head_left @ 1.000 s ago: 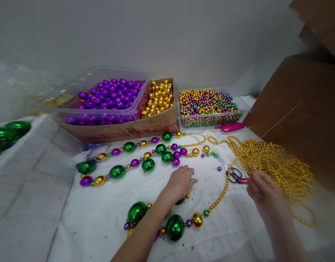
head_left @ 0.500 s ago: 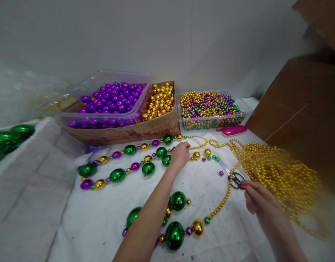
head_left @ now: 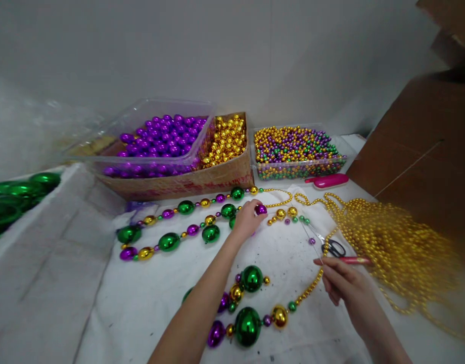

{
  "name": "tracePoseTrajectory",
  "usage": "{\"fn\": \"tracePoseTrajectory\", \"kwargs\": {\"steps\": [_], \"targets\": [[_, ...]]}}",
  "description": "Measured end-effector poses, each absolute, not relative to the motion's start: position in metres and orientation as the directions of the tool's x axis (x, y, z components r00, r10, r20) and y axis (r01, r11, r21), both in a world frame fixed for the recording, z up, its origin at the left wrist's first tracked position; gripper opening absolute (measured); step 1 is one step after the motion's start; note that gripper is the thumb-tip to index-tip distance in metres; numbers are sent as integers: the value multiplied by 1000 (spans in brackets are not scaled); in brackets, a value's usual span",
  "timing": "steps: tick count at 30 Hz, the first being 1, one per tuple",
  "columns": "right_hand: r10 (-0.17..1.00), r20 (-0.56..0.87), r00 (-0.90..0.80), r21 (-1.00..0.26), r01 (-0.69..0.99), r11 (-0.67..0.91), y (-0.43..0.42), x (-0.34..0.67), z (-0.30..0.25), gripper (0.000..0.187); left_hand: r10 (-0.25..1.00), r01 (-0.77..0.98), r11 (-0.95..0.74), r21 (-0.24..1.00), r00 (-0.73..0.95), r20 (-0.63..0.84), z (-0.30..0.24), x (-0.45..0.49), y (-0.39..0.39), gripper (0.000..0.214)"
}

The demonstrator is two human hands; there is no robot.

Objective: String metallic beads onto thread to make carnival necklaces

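On the cloth-covered desk [head_left: 141, 303], the left hand [head_left: 247, 221] is closed on a purple bead [head_left: 260, 209], and the right hand [head_left: 344, 285] pinches the gold strand [head_left: 311, 287] of the near necklace [head_left: 247, 323]. Two strung lengths [head_left: 179, 225] lie finished beyond. A few loose beads [head_left: 293, 218], scissors [head_left: 334, 247] and full bins [head_left: 296, 146] sit unstrung farther out.

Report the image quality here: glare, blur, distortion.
Head view: even, soft light with only faint shadows. Bright glints sit on the large green bead and the purple beads in the clear tub. Wide-angle stretch smears the green beads at the left edge and the gold strands at the right. The left hand and right hand in the middle are fairly sharp.
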State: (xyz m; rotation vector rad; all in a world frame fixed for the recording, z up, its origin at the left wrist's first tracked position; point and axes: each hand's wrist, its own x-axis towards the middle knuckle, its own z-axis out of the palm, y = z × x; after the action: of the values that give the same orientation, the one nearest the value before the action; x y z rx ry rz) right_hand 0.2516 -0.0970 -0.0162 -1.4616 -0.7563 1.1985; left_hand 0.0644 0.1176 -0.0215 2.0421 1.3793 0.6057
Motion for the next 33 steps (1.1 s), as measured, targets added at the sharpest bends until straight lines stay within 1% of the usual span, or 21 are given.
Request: {"fn": "tracePoseTrajectory", "kwargs": {"steps": [2, 3, 4, 5, 6, 7, 8, 10, 13, 18, 22, 27, 30, 33], "targets": [[917, -312, 249, -950, -91, -299, -99, 246, -15, 39, 937, 545, -210, 812, 349, 9, -16, 53, 112, 31], [918, -330, 218, -944, -65, -324, -100, 243, -15, 41, 938, 428, -130, 894, 346, -29, -14, 47, 107, 33], [919, -348, 188, -937, -38, -347, -100, 239, -15, 43, 935, 271, -23, 962, 347, -76, -13, 42, 101, 35], [917, -363, 165, -930, -10, -366, -100, 235, -15, 45, 926, 88, 98, 991, 358, -123, -13, 37, 95, 39], [917, -372, 147, -926, 18, -378, -100, 230, -14, 46, 912, -94, 211, 973, 377, -162, -14, 34, 89, 42], [918, -371, 139, -924, 46, -380, -100, 225, -13, 46, 898, -240, 297, 924, 399, -185, -14, 31, 84, 45], [922, -362, 139, -925, 72, -374, -100, 220, -11, 46, 887, -333, 348, 876, 419, -193, -15, 29, 79, 46], [931, -330, 154, -931, 111, -348, -100, 212, -7, 44, 876, -448, 401, 799, 443, -192, -17, 28, 73, 42], [940, -296, 169, -938, 133, -320, -100, 207, -2, 43, 887, -515, 407, 754, 421, -191, -20, 27, 70, 34], [939, -295, 177, -934, 152, -322, -102, 209, 1, 43, 912, -516, 371, 772, 357, -200, -21, 28, 68, 29], [942, -292, 164, -932, 173, -319, -101, 209, 5, 43, 910, -515, 368, 774, 370, -187, -16, 24, 67, 32], [942, -289, 173, -932, 175, -318, -98, 208, 8, 41, 904, -562, 373, 738, 400, -153, -10, 13, 64, 37], [939, -303, 165, -926, 182, -331, -98, 207, 9, 40, 925, -509, 338, 792, 334, -180, -3, -1, 63, 35], [939, -300, 167, -924, 195, -330, -103, 208, 13, 38, 969, -450, 224, 865, 196, -149, 17, -35, 64, 24]]}}
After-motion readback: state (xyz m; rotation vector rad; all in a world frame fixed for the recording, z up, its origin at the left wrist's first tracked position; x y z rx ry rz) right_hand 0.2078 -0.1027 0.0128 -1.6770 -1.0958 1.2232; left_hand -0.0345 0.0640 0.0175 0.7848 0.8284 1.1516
